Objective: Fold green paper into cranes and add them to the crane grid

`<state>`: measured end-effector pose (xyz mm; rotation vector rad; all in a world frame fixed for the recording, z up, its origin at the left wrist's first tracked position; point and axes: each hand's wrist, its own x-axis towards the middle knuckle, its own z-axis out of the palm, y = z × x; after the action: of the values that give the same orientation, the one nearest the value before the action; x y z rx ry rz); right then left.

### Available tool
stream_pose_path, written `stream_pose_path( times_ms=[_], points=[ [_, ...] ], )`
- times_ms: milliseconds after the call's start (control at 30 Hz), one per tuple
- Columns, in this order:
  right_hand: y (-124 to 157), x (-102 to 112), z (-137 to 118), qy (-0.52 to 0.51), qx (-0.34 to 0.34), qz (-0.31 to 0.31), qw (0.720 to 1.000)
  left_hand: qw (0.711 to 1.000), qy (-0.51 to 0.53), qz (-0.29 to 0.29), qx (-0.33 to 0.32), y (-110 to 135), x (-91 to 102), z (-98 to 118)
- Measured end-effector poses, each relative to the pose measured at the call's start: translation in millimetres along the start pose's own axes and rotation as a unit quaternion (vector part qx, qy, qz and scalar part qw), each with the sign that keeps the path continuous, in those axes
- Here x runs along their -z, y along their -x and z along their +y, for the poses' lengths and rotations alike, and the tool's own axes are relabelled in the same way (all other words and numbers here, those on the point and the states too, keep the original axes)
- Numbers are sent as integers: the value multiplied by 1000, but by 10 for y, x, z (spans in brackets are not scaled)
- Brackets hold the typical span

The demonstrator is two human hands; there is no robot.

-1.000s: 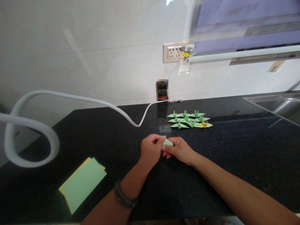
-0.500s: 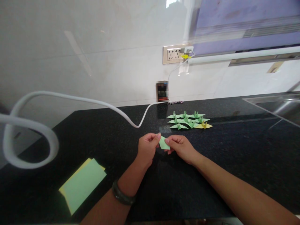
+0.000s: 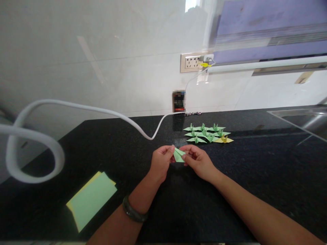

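Note:
Above the black countertop, a small folded piece of light green paper is pinched between both hands. My left hand is closed on its left corner, thumb on top. My right hand grips the right edge, with the thumb lying on the paper and the fingers partly hidden behind it. A fold line shows across the paper. Just beyond my hands stand several green paper cranes in rows, with one yellow paper crane at the near right end.
A stack of green and yellow paper sheets lies at the left front. A thick white cable loops across the left side. A phone-like device leans on the wall below a socket. At the right is a metal sink.
My right hand's fingers have shifted on the green paper, and a raised flap or crease now shows along its upper edge. The camera view has moved slightly.

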<state>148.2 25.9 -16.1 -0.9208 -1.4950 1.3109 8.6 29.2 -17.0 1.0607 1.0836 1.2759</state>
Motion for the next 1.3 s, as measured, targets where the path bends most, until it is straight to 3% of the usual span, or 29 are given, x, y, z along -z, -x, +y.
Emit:
stream_pose_path(
  times_ms=[233,533,767,900,1100,1300],
  points=[
    [-20,31,32,9,1,29,1000,999,21,-46,16,28,-11,26],
    [0,60,10,88,47,49,994,998,42,-33,36,30,-1,37],
    [-6,39,-20,-50,-45,56,996,995,90,-12,35,28,-8,37],
    [-15,32,3,-23,-69,9,997,997,75,-6,23,30,-12,30],
    [-36,72,77,51,-18,67,996,996,-44,-50,54,51,-21,24],
    [-28,117,41,164,84,57,981,987,-67,-111,90,79,-36,47]
  ],
)
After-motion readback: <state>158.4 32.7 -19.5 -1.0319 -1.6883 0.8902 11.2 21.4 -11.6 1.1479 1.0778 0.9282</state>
